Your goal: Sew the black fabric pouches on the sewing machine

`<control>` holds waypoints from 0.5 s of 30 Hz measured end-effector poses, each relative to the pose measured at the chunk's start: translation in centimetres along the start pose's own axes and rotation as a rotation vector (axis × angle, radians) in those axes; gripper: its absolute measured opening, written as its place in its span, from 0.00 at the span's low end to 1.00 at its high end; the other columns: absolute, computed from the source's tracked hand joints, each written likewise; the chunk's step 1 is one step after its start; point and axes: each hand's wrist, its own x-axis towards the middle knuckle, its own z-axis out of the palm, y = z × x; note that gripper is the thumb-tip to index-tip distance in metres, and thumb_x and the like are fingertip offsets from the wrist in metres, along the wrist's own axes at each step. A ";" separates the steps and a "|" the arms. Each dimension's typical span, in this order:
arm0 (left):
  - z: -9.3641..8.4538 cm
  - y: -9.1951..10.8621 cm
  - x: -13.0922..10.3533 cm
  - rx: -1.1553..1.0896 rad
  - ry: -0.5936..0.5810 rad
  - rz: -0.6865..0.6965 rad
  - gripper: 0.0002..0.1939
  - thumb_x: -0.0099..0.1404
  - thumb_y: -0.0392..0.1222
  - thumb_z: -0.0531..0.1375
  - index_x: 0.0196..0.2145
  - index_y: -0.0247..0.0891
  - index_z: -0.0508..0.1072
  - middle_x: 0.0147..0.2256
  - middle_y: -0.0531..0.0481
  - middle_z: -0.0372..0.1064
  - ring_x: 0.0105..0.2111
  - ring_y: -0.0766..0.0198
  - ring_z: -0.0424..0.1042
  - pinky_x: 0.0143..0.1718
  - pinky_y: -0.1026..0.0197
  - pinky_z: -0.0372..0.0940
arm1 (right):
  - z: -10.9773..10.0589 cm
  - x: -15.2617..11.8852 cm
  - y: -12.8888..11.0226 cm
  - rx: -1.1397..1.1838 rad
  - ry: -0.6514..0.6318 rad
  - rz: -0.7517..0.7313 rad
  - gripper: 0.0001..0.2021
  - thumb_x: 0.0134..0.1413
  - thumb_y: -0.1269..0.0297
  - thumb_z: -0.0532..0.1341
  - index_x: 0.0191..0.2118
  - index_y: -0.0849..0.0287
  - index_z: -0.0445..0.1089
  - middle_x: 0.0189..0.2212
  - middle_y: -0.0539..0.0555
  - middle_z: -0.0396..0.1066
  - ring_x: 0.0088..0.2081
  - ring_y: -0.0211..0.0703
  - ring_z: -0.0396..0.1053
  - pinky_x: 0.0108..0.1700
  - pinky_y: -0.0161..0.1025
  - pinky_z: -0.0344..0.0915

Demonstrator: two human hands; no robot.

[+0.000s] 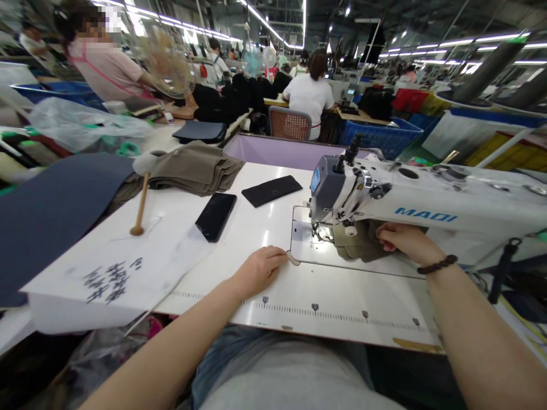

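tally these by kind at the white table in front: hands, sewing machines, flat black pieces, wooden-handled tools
Hands: 2 (left hand; right hand at the olive cloth)
Sewing machine: 1
Flat black pieces: 2
Wooden-handled tool: 1
Total: 6

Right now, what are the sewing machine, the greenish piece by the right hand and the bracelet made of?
The sewing machine looks like painted metal: its white arm is smooth and softly shiny. The greenish piece is probably matte fabric, since it lies thin and layered without gloss. The bracelet could be dark wood or plastic beads; its outline is bumpy, but I can't tell which.
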 end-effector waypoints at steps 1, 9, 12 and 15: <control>0.0 -0.1 0.0 0.006 -0.001 -0.001 0.14 0.60 0.29 0.47 0.40 0.34 0.69 0.38 0.44 0.67 0.39 0.61 0.67 0.40 0.55 0.66 | -0.2 -0.5 0.2 0.010 -0.005 0.003 0.10 0.45 0.67 0.48 0.23 0.60 0.65 0.17 0.52 0.68 0.18 0.36 0.65 0.21 0.31 0.59; -0.5 5.5 0.8 0.020 -0.075 0.086 0.19 0.61 0.30 0.49 0.51 0.32 0.59 0.47 0.40 0.62 0.47 0.60 0.62 0.47 0.55 0.63 | 1.9 -10.7 -1.4 0.014 -0.171 -0.081 0.08 0.43 0.66 0.52 0.21 0.58 0.66 0.15 0.47 0.65 0.18 0.36 0.62 0.20 0.32 0.55; 1.0 8.4 1.8 0.047 -0.159 0.215 0.26 0.59 0.32 0.54 0.55 0.33 0.54 0.55 0.40 0.53 0.55 0.56 0.52 0.54 0.51 0.54 | 4.6 -14.0 -4.3 0.048 -0.201 -0.208 0.08 0.45 0.69 0.51 0.21 0.58 0.63 0.17 0.47 0.65 0.21 0.35 0.62 0.22 0.31 0.55; 2.7 9.1 2.4 0.003 -0.250 0.323 0.16 0.59 0.32 0.54 0.47 0.32 0.63 0.52 0.41 0.57 0.53 0.58 0.56 0.55 0.53 0.52 | 6.4 -15.3 -6.9 0.132 -0.224 -0.282 0.07 0.44 0.72 0.51 0.21 0.59 0.62 0.18 0.46 0.64 0.21 0.34 0.60 0.23 0.31 0.54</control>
